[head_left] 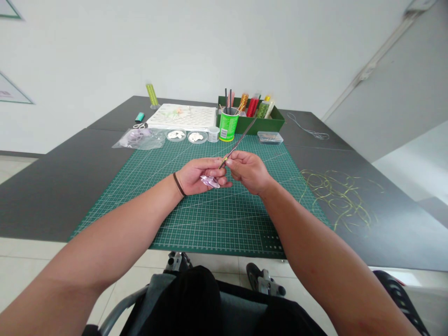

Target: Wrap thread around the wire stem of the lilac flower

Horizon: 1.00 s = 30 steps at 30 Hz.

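1. Just below the middle of the frame, the left hand (199,175) is curled, its grip clenched on a lilac petal-shaped piece (210,182) that shows beneath the fingers.
2. The right hand (248,171) is beside it at centre, its grip pinched on a long thin tool (239,142). The tool slants toward the upper right, and its lower tip touches or nearly touches the left hand's fingers (219,163).
3. Both hands are over a green cutting mat (227,224), which lies on a dark worktop (59,196).
4. Along the mat's far edge stand a plastic bag of lilac pieces (140,138), two clear dishes of white pieces (176,135), a small clear jar (213,134) and a green cup of tools (228,126).
5. Behind them, toward the top centre, are a white board (181,116) and a green tray of bottles (250,123).
6. Loose yellow-green wire (338,198) lies on the worktop at the right of the frame.
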### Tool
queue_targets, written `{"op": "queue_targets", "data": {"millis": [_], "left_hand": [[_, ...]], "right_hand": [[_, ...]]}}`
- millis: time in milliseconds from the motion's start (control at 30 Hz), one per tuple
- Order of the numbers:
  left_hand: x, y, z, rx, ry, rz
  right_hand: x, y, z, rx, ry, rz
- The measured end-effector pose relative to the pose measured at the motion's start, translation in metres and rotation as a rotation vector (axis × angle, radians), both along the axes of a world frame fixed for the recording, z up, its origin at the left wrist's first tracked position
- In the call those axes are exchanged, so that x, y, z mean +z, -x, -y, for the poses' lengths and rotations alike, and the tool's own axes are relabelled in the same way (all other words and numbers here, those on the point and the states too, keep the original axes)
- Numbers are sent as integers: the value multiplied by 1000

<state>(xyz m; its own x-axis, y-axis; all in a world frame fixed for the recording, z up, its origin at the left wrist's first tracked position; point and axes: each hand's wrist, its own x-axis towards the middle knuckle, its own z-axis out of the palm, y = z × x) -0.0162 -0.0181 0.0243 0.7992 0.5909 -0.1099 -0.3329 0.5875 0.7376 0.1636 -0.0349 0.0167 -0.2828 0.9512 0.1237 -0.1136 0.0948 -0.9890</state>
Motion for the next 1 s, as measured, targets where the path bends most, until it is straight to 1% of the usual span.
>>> {"op": "queue_targets", "data": {"millis": [167,300,400,533,633,800,1000], "left_hand": [[-2,-1,-2,39,-44,-52],[-7,-2,-7,79,-147,-69],[-12,-3,-11,139,-197,-103],[-16,-6,-16,263,-252,-211],[-18,-9,-17,366,-365,-308],[-19,-13,-17,510,-547,-412],[-15,-14,-9,660,-778,-567]], "right_hand": [[0,0,0,-9,-1,-5],[0,-1,-1,-25,4,-8],[2,-1,-2,-48,19,1],[3,-1,-4,-159,-9,63],[3,-2,-5,-227,-18,102],[-2,-1,-9,-289,-51,168],[-9,0,-11,-386,-82,273]]}}
